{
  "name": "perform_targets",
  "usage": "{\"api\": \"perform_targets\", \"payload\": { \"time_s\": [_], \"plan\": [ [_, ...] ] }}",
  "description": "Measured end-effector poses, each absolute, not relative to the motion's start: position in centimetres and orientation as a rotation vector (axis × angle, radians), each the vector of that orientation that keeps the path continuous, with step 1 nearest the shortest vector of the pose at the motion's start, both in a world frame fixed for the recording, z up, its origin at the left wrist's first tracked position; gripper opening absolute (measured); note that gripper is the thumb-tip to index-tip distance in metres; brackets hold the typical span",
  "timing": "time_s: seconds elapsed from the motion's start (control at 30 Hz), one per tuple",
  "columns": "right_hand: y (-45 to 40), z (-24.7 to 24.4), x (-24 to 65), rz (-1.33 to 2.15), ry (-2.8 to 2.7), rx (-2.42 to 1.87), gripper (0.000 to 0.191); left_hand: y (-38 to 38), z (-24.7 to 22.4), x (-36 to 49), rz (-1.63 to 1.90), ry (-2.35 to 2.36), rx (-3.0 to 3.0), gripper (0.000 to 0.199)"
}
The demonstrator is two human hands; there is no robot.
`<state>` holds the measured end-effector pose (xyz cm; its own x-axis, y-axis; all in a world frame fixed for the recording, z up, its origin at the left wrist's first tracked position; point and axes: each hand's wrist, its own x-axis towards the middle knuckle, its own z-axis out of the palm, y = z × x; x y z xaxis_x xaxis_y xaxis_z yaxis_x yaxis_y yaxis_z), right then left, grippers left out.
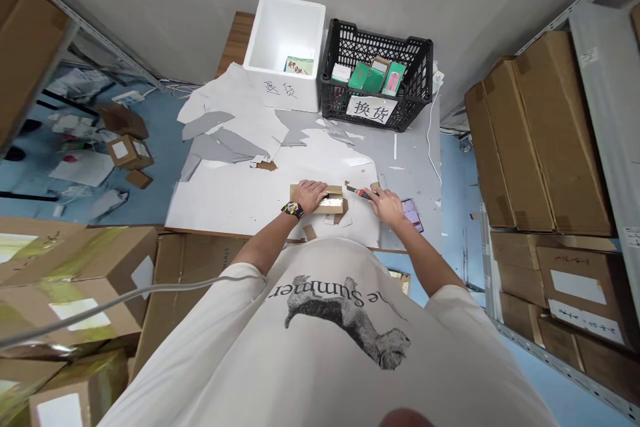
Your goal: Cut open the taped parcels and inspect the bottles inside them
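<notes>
Left hand [307,195], wristwatch [293,210] on its wrist, lies flat on a small cardboard box [320,208], its fingers [320,188] extended and pressing down on the box top, not wrapped around it. A shiny gold patch [333,202] shows on the box just beside those fingers. Right hand [387,207] is closed around a box cutter [361,193], red and dark in colour, with the fingers [375,195] curled on the handle and the blade end pointing left toward the box, near it but apparently not touching. The box sits on a white board [240,203] laid over a gray tabletop [410,177], with cardboard scraps [340,213] against its near side. A phone [412,215] lies just beside the right hand, its screen lit. Farther along the tabletop stand a white foam box [283,47], with a green-printed card [299,66] inside, and a black plastic crate [375,77] holding small green and white cartons [369,77]. Paper sheets [230,107] lie in torn layers between these and the board. Large cardboard cartons [540,140] fill shelves on the right; more cartons [75,280] are stacked at lower left.
</notes>
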<state>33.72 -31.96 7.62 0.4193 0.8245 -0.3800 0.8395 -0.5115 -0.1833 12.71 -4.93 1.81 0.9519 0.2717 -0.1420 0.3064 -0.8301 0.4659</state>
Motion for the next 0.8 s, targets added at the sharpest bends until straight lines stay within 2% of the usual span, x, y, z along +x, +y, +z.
{"api": "perform_targets", "payload": {
  "time_s": [0.1,0.23,0.37,0.47,0.67,0.8],
  "plan": [
    [-33.5,7.3,35.0,-0.752,1.511,2.712,0.058,-4.8,2.1,12.6,-0.088,0.362,2.599,0.063],
    [-34.5,5.8,34.8,-0.899,1.327,3.15,0.061,-5.7,2.8,11.4,-0.082,0.31,2.587,0.062],
    [-34.8,3.7,32.6,-1.313,1.053,3.398,0.067,-7.0,3.1,9.5,-0.052,0.289,2.587,0.053],
    [-34.5,3.3,30.8,-1.519,1.074,3.384,0.063,-7.5,3.0,8.6,-0.091,0.243,2.607,0.058],
    [-33.2,4.6,29.7,-1.555,1.179,3.332,0.053,-9.0,3.5,9.9,-0.141,0.368,2.673,0.071],
    [-33.1,5.0,30.0,-1.478,1.214,3.327,0.05,-10.0,4.1,12.4,-0.258,0.526,2.691,0.055]
  ]
}}
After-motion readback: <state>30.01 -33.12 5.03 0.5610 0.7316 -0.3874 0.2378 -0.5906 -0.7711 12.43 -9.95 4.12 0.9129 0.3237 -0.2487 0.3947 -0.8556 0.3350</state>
